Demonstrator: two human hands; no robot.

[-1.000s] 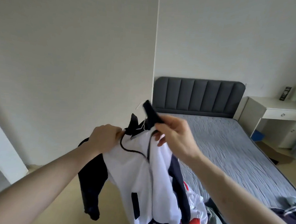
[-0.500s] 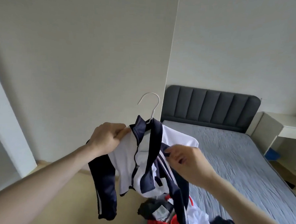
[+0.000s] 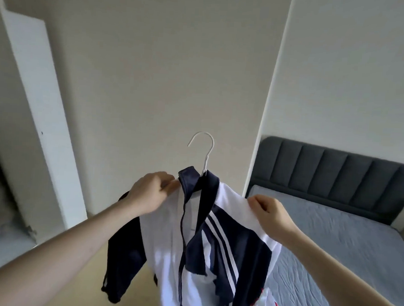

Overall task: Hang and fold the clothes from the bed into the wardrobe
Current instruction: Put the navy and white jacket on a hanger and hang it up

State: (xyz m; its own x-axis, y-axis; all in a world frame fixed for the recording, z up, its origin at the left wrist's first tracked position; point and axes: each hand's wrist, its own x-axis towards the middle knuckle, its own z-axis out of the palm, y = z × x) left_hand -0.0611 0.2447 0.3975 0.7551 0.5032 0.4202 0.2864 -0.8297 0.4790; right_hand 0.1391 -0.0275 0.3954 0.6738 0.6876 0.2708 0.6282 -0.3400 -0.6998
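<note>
Head view: at frame centre a white-and-navy jacket (image 3: pixel 206 235) hangs on a white hanger (image 3: pixel 204 150), its hook rising above the collar. The left hand (image 3: pixel 151 194) grips the jacket's left shoulder with curled fingers; the right hand (image 3: pixel 269 212) pinches the right shoulder. The bed (image 3: pixel 346 242) with its dark headboard (image 3: pixel 331 176) fills the right. A white door panel (image 3: pixel 34 111) leans at the upper left.

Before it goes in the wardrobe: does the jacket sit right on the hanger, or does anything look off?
The jacket sits unevenly on the white hanger. Its navy collar is twisted, and the striped front panel is folded back across the zip. The left hand and right hand each grip a shoulder. No damage shows.
</note>
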